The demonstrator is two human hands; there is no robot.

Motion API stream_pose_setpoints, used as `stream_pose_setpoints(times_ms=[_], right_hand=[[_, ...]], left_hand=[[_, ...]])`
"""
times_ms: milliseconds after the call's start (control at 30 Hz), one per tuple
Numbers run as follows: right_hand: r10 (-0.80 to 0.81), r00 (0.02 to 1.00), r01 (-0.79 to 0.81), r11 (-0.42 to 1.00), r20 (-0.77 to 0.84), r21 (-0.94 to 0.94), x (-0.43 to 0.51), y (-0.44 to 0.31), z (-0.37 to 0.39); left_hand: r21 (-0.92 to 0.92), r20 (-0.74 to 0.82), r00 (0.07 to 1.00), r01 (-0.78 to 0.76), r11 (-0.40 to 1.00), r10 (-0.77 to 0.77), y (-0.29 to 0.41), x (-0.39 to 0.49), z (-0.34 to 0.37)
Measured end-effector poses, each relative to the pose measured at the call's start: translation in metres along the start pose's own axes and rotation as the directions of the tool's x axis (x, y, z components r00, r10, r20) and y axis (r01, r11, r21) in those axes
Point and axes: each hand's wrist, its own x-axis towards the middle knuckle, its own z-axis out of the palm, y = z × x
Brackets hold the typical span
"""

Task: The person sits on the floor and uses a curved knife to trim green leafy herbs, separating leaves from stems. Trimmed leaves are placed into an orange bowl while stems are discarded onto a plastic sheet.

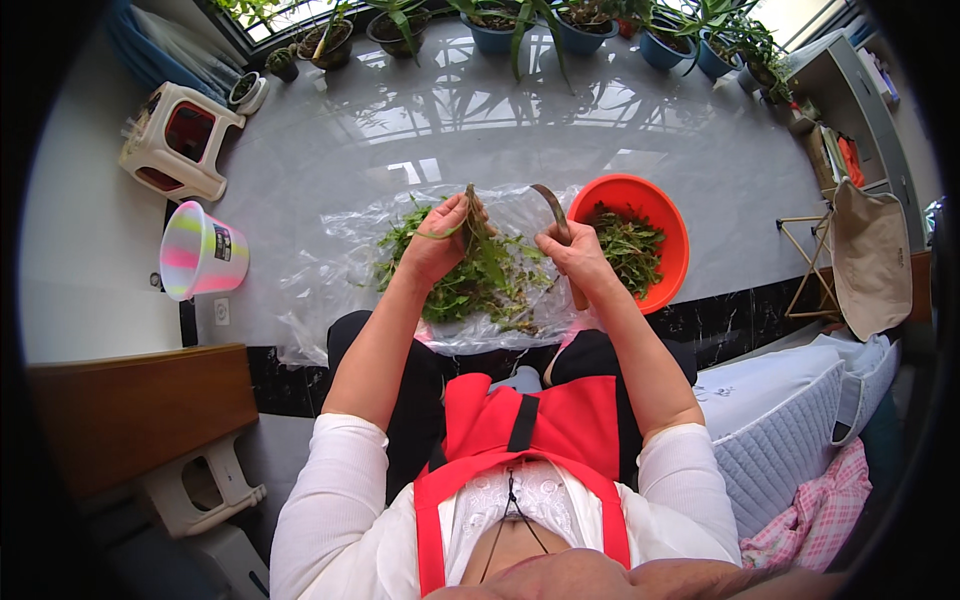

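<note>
My left hand (442, 238) pinches a leafy green plant (480, 240) near its upturned root end, with the leaves hanging down. Just right of it, my right hand (576, 253) is closed around the handle of a sickle (553, 202), its curved blade pointing up and to the left; blade and plant are apart. Below both hands, a heap of leafy greens (457, 292) lies on a clear plastic sheet (330, 262) spread over the floor. Beside my right hand stands an orange-red plastic basin (676, 255) with more greens (630, 251) in it.
Potted plants (491, 37) line the window side. At left are a white plastic stool (184, 139) lying on its side and a multicoloured bucket (202, 251). A folding chair (870, 255) stands at right, near a bed (780, 427). A wooden board (142, 412) is at lower left.
</note>
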Motion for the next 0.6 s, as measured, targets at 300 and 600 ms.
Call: stream_pose_setpoints(times_ms=[300,600], right_hand=[[-0.174,0.973,0.178,0.984,-0.151,0.017,-0.003,-0.007,0.005],[-0.316,0.948,0.309,0.944,-0.044,-0.118,-0.02,-0.013,0.028]], left_hand=[[0.119,-0.023,0.998,0.063,0.991,-0.06,-0.004,-0.003,0.01],[0.281,-0.054,0.985,0.172,0.944,-0.164,-0.019,-0.003,0.019]])
